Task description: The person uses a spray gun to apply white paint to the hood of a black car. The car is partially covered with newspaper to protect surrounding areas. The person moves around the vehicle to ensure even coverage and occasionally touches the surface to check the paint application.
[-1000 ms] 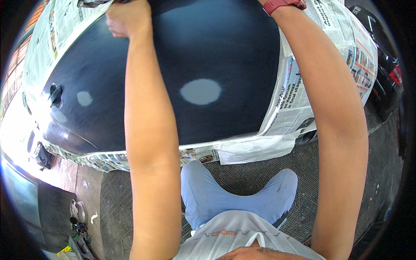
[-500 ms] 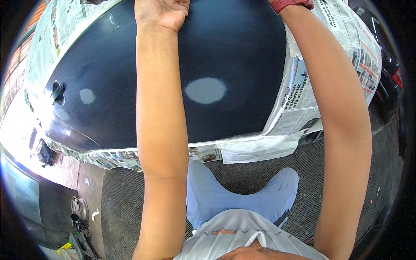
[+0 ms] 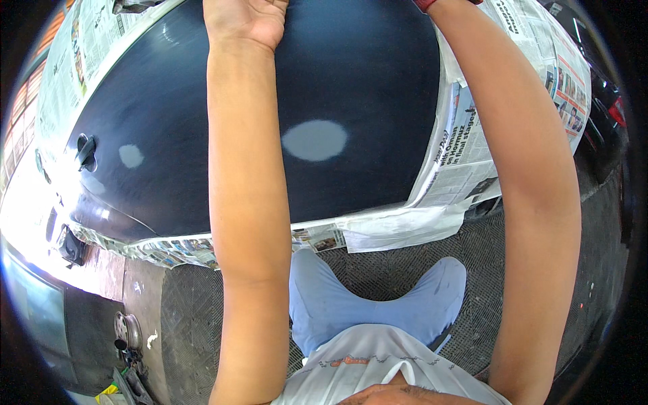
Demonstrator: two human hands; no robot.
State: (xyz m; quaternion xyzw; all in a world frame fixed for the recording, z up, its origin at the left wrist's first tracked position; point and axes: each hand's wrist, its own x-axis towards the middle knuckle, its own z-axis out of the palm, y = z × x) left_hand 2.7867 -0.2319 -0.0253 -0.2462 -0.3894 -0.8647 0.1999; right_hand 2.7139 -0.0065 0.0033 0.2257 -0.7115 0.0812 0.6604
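Note:
Both my arms reach forward over a dark blue-black car door panel (image 3: 364, 81), which has a matte, sanded look. My left hand (image 3: 246, 19) is at the top edge of the head view, palm side partly showing, above the panel. Its fingers are mostly cut off, so what it holds, if anything, cannot be seen. My right hand lies beyond the top edge; only the wrist with a dark red band (image 3: 425, 4) shows. Two light grey patches, a larger oval one (image 3: 315, 140) and a smaller one (image 3: 131, 156), mark the panel. A door handle (image 3: 86, 152) sits at its left.
Newspaper (image 3: 466, 152) and white tape mask the panel's surround. A white sheet (image 3: 398, 229) hangs along the lower edge. Dark textured matting (image 3: 196, 324) covers the floor beneath me. A wheel rim (image 3: 127, 331) and assorted parts lie at the lower left, near another vehicle (image 3: 40, 304).
The panel and its patches sit slightly farther left in view. Both hands have slid a little farther past the top edge, and less of the red wristband shows.

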